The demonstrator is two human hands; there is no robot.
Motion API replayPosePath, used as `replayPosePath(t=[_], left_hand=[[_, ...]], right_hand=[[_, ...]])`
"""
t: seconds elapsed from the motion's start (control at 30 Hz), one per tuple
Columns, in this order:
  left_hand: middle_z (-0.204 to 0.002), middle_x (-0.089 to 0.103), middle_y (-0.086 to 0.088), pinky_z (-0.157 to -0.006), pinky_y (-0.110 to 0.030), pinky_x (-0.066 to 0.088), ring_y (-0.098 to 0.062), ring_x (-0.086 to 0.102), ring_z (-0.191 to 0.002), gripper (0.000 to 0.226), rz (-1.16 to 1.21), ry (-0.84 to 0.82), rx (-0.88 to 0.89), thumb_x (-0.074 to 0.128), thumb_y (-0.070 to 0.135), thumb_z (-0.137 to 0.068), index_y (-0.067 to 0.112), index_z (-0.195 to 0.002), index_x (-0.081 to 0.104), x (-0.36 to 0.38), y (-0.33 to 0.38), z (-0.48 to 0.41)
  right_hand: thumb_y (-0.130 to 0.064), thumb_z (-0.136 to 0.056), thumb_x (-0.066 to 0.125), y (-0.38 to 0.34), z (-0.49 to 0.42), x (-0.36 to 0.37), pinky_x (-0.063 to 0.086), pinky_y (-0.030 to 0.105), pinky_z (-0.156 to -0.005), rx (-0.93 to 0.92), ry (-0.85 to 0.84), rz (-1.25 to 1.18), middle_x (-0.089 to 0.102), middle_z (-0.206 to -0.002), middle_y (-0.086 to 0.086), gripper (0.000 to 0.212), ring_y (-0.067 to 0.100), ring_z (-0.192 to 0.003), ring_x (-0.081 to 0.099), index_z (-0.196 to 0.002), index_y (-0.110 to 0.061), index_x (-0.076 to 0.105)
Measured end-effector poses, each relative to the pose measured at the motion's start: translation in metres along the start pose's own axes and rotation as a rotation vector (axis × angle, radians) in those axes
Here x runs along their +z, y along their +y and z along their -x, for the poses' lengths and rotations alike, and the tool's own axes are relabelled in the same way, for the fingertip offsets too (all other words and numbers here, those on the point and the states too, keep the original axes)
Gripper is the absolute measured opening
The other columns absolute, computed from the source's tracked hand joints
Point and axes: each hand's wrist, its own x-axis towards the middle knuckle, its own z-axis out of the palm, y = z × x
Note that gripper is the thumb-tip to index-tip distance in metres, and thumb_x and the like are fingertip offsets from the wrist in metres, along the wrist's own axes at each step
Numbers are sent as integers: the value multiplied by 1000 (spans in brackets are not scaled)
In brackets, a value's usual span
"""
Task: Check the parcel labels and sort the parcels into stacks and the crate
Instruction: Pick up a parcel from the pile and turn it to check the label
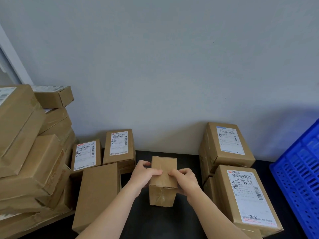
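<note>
You hold the small parcel [163,180] between your hands: left hand [144,175] and right hand [186,180] both grip its sides.

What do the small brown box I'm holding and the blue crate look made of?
Small brown box: matte cardboard, seemingly, with shiny clear tape over its seams. Blue slotted crate: likely moulded plastic, going by uniform colour and regular slots.

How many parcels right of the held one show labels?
2: the rear parcel by the wall and the front parcel beside the blue crate; boxes beneath may hide more.
</note>
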Motion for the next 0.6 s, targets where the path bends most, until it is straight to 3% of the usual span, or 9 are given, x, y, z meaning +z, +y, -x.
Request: replayPosePath(t=[0.27,0.6], left_hand=[[-115,50,-2,-81,-36,51,-19,52,-102,61,12,-21,-30,76,21,-78,18,-127,41,-1,4,0],[-116,50,-3,-87,-40,52,-21,52,-103,59,2,-30,-65,75,22,-79,18,-128,41,0,4,-3]], right_hand=[[-29,-77,74,-4,-3,0,55,44,-87,60,-22,-8,55,-108,7,39,24,-100,57,-105,-20,48],[-33,-77,73,-4,-6,2,54,44,-88,78,-5,40,55,-106,6,39,24,-100,57,-103,-21,47]])
